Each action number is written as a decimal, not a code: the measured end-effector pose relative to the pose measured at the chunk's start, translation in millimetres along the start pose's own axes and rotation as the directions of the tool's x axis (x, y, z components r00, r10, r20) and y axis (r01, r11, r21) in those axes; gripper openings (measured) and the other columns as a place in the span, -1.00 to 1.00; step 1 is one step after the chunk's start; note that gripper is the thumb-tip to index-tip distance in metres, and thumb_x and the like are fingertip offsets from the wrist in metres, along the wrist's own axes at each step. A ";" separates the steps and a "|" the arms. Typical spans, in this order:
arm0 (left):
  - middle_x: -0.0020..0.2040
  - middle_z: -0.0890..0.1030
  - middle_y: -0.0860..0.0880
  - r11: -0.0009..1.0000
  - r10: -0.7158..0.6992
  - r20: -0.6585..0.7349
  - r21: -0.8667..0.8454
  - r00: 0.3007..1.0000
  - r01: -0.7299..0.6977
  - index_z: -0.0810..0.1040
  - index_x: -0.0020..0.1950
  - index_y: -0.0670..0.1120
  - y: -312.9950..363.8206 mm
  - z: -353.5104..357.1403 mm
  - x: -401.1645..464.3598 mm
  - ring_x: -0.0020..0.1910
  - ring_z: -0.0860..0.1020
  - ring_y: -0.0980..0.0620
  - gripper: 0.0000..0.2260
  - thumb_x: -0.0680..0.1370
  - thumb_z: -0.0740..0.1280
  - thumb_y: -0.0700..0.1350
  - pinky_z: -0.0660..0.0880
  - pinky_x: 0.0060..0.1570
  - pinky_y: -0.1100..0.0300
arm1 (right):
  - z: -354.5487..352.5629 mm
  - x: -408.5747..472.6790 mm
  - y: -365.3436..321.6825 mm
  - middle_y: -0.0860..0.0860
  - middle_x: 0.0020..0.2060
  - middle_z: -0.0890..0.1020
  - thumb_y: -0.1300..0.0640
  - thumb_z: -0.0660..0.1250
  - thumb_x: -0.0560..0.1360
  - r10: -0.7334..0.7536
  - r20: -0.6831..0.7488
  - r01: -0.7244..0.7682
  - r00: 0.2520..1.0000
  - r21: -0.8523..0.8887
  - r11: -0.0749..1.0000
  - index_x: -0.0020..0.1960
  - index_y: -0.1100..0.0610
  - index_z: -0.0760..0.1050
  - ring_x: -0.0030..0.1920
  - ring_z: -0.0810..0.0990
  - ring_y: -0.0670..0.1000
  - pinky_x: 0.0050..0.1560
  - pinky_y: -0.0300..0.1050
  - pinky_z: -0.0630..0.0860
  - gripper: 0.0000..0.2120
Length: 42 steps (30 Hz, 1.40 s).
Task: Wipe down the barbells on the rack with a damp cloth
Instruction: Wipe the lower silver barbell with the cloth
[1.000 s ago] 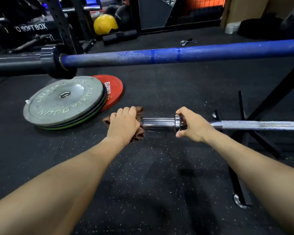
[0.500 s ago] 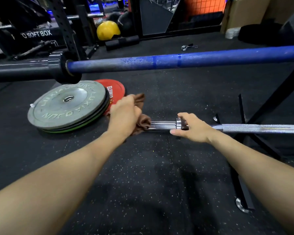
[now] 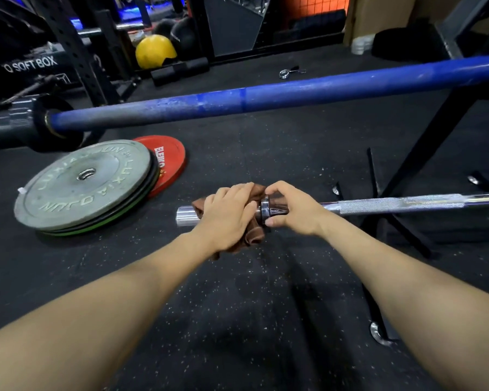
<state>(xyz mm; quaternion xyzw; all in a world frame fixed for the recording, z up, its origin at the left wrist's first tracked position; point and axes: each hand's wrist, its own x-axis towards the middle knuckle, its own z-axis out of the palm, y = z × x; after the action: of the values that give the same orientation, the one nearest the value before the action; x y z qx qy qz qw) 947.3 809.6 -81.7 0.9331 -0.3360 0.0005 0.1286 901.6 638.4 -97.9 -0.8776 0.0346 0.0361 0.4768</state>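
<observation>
At about nine o'clock a grey bumper plate [image 3: 82, 183] lies flat on the rubber floor [image 3: 237, 320], on top of other plates, with a red plate [image 3: 167, 162] just behind it. Above them a blue barbell [image 3: 266, 98] crosses the view on the rack.

Near the centre, the left hand [image 3: 226, 218] holds a brown cloth [image 3: 251, 235] wrapped around the sleeve of the chrome barbell [image 3: 401, 203]; its grip is closed around the cloth and sleeve, I think to rub all sides at once. The bare sleeve end shows at its nine o'clock side.

At three o'clock from it, the right hand [image 3: 292, 208] pinches the collar, fingers curled, probably to stop the bar from rolling.

Half a second ago the cloth was at the sleeve end; now it has slid inward and touches the collar.
</observation>
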 end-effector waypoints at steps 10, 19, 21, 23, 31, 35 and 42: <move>0.24 0.49 -0.08 0.976 -0.152 0.025 0.162 0.988 0.146 0.38 0.29 -0.05 4.8 6.0 30.8 0.15 0.48 -0.21 -0.69 0.62 0.02 -0.01 0.38 0.07 -0.02 | -3.5 7.5 0.9 0.04 0.28 0.48 0.06 0.42 0.48 -0.037 0.001 0.036 0.999 -0.196 0.980 0.39 0.11 0.34 0.28 0.44 0.04 0.28 -0.12 0.34 -0.47; 0.23 0.52 -0.10 0.971 -0.229 0.082 0.087 0.970 0.222 0.40 0.26 -0.04 -6.9 -1.4 32.6 0.18 0.48 -0.16 -0.67 0.60 0.03 0.04 0.36 0.04 0.01 | 2.7 -7.2 0.2 -0.04 0.15 0.51 0.11 0.46 0.44 -0.132 -0.061 0.114 0.989 -0.231 0.966 0.30 0.05 0.34 0.09 0.47 -0.01 0.08 -0.17 0.35 -0.51; 0.21 0.52 -0.08 0.970 -0.208 0.034 0.133 0.977 0.202 0.41 0.25 -0.05 -4.5 -0.1 29.0 0.16 0.48 -0.16 -0.69 0.61 0.03 0.03 0.37 0.04 0.01 | 4.9 -9.2 -0.2 -0.08 0.17 0.46 0.12 0.46 0.43 -0.142 -0.080 0.118 0.987 -0.253 0.960 0.29 0.04 0.32 0.10 0.46 -0.01 0.11 -0.14 0.35 -0.50; 0.18 0.52 -0.05 0.961 -0.154 -0.051 0.223 0.987 0.161 0.41 0.25 -0.04 4.1 8.7 23.0 0.13 0.48 -0.15 -0.66 0.60 -0.02 0.03 0.36 0.03 0.02 | 6.6 -8.3 -1.2 -0.08 0.24 0.39 0.11 0.47 0.43 -0.126 -0.066 0.106 0.990 -0.251 0.962 0.32 0.04 0.29 0.18 0.46 0.05 0.21 -0.07 0.37 -0.45; 0.02 0.56 -0.06 0.941 -0.023 -0.194 0.327 0.981 0.087 0.45 0.13 -0.08 5.1 18.9 24.1 -0.03 0.53 -0.16 -0.65 0.56 -0.04 0.01 0.24 -0.19 0.08 | 3.3 2.2 -6.6 -0.01 0.41 0.29 0.09 0.44 0.45 -0.040 0.023 0.046 0.999 -0.343 0.938 0.47 0.09 0.19 0.33 0.38 0.10 0.37 0.04 0.27 -0.31; -0.25 0.57 -0.09 0.948 0.018 -0.249 0.313 0.968 0.062 0.53 -0.09 -0.13 -9.0 17.8 17.8 -0.33 0.54 -0.18 -0.62 0.45 -0.02 0.00 0.26 -0.36 0.12 | 9.1 -1.2 -4.9 -0.08 0.37 0.30 0.08 0.47 0.42 -0.036 -0.009 0.031 0.999 -0.323 0.946 0.43 0.04 0.21 0.29 0.38 0.17 0.32 0.08 0.34 -0.32; -0.23 0.57 -0.10 0.940 -0.063 -0.320 0.299 0.945 0.163 0.54 -0.07 -0.14 -40.3 13.4 -2.9 -0.30 0.55 -0.18 -0.69 0.47 0.05 -0.05 0.50 -0.15 -0.04 | 10.7 -7.8 -11.4 -0.14 0.14 0.30 0.17 0.47 0.42 -0.030 -0.042 0.017 0.999 -0.293 0.956 0.30 0.02 0.22 0.10 0.42 0.11 0.16 -0.02 0.40 -0.42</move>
<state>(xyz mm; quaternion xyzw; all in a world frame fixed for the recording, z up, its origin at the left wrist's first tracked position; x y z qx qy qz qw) 969.1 838.1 -104.6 0.9480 -0.2526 0.1921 0.0249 894.6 653.8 -93.5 -0.9394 0.0294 0.0150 0.3411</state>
